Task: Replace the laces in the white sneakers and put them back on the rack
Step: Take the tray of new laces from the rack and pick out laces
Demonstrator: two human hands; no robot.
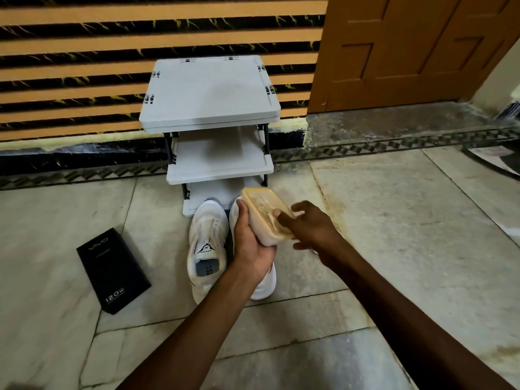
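Two bare forearms reach in from the bottom edge and meet over the floor [394, 220]. The left hand [250, 243] grasps a pale tub [267, 218] from below, palm cupped under its near end and thumb pressed along its left side. The tub is tilted, its beige lid on and facing up and to the right. Something pale shows through the lid, but I cannot tell what it is.

The right hand [306, 229] is at the tub's right end. One of its fingers [277, 213] touches the lid and the others are spread loosely around the end. They are blurred, so I cannot tell whether they grip the tub or only touch it.

Directly under the left hand the two white sneakers [206, 243] stand side by side on the floor. The one on the right is mostly hidden by the hand and wrist. Their toes point away, up against the lowest shelf of a grey rack [209, 91] just beyond the fingers. Well to the left of the left hand a black box [112, 268] lies flat on the floor.
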